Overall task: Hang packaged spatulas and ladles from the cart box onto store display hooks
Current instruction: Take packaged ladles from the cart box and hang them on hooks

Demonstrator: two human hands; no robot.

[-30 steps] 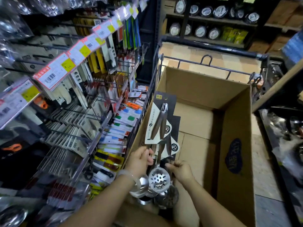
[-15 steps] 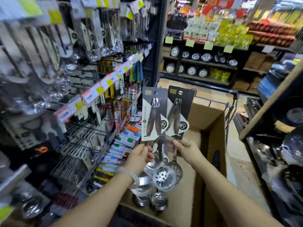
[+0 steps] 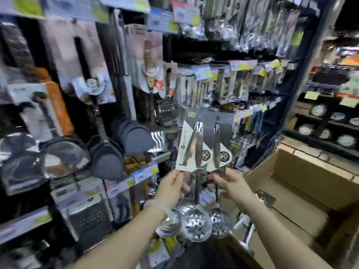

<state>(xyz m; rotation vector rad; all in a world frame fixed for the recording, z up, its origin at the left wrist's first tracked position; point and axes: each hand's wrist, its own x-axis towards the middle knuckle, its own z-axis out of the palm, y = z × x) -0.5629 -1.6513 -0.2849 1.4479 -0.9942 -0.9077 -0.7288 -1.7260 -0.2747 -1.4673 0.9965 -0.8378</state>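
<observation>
Left hand [image 3: 171,184] pinches front ladle card [image 3: 191,147]; right hand [image 3: 231,183] grips rear card [image 3: 221,144]; advice: find free hook first, separate cards, thread holes one by one; frame blurred.

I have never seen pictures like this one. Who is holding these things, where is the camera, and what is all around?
There is no machine here. A person wears a wide-angle camera on the head, so you look forward and down at their two bare hands. The left hand and the right hand each grip packaged slotted ladles by the handles, just below their grey cards. The ladles are raised before store display racks full of hanging kitchen tools. At the right stands an open cardboard box. The picture is blurred, so small details are unclear.
</observation>
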